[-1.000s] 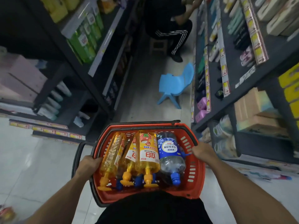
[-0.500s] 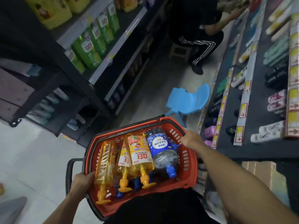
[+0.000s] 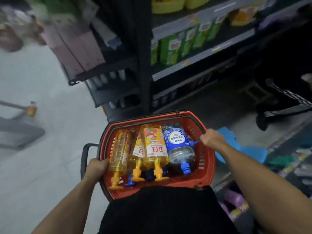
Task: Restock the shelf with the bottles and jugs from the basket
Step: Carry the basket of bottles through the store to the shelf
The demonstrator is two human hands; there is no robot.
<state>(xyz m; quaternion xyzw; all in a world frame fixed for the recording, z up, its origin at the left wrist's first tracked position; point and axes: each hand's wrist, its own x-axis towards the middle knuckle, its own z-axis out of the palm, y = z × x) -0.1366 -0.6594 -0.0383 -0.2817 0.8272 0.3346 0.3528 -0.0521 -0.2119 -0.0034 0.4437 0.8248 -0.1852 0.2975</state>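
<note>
I carry a red basket against my waist. My left hand grips its left rim and my right hand grips its right rim. Inside lie three yellow pump bottles side by side, pumps toward me, and a clear jug with a blue label and blue cap at the right. Blue caps of other bottles show beneath them. Straight ahead stands a dark shelf with green bottles and yellow jugs above.
A black upright post divides the shelving. A blue plastic stool stands on the floor at my right. A person's dark trouser leg and shoe are at the right. White tiled floor lies at the left.
The view has swung left: the green-bottle shelf is now straight ahead and the blue stool and the other person have slid to the right. Both hands still hold the basket.
</note>
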